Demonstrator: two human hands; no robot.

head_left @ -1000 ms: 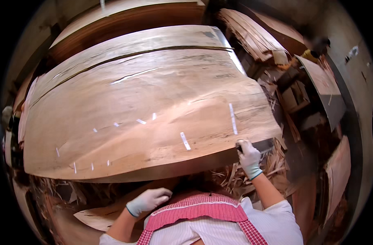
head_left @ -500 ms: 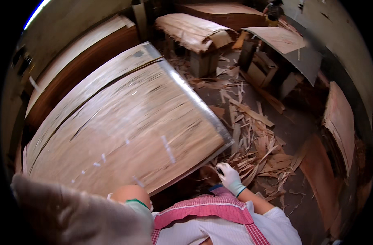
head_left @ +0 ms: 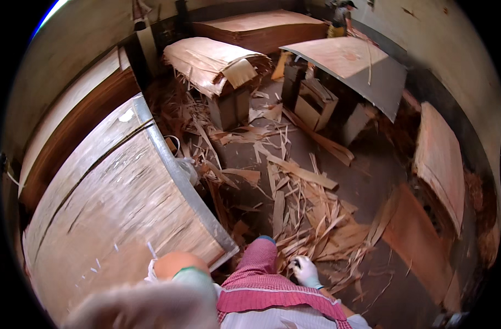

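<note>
Presently: right hand (head_left: 306, 271), curled round dark object (head_left: 297, 264) | left hand (head_left: 143, 308), blurred, grip cannot be told | scraps (head_left: 319, 216), loose on floor (head_left: 365, 186), could cause tripping

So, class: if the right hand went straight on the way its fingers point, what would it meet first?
Probably the loose wood strips heaped just ahead of the right hand, though how far below it they lie is unclear from this view.
</note>
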